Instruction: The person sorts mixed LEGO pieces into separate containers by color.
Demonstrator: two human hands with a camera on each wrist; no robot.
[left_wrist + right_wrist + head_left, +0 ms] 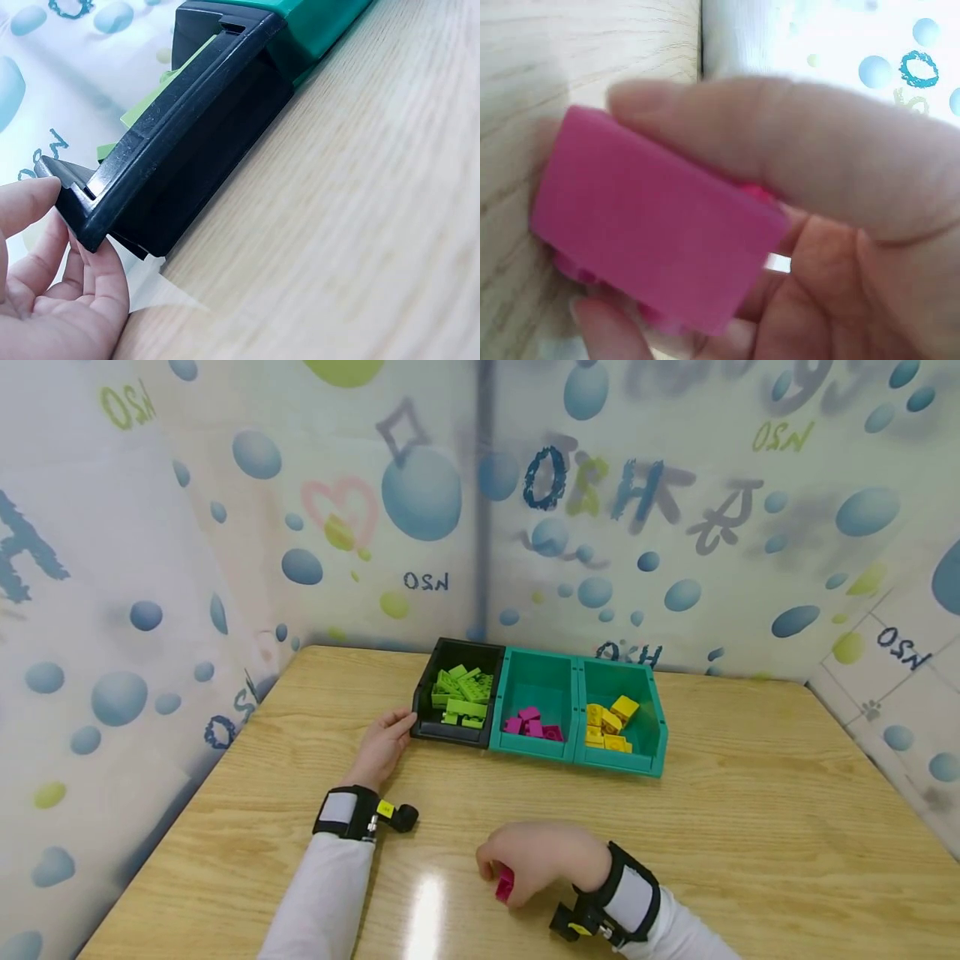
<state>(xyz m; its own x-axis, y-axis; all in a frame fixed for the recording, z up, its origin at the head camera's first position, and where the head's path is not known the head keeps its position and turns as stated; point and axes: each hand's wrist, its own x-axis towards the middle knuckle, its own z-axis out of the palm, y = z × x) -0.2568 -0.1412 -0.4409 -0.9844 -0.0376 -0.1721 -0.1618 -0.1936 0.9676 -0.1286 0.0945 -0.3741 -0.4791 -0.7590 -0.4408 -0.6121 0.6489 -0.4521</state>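
Over the near part of the table, my right hand (543, 860) pinches a magenta toy building brick (660, 225) between thumb and fingers. Studs poke out from the brick's lower edge in the right wrist view, and a bit more magenta shows behind the thumb. My left hand (382, 747) grips the front left corner of a black bin (187, 142), thumb on its edge and fingers beneath. Lime green bricks (461, 689) fill that bin. Beside it stand a teal bin (536, 672) with several magenta bricks (531, 725) and another teal bin (652, 727) with several yellow bricks (611, 722).
The three bins stand side by side near the back of the wooden table (750, 793). A patterned curtain (637, 585) rises behind and along both sides. Each wrist wears a black strap with a small camera.
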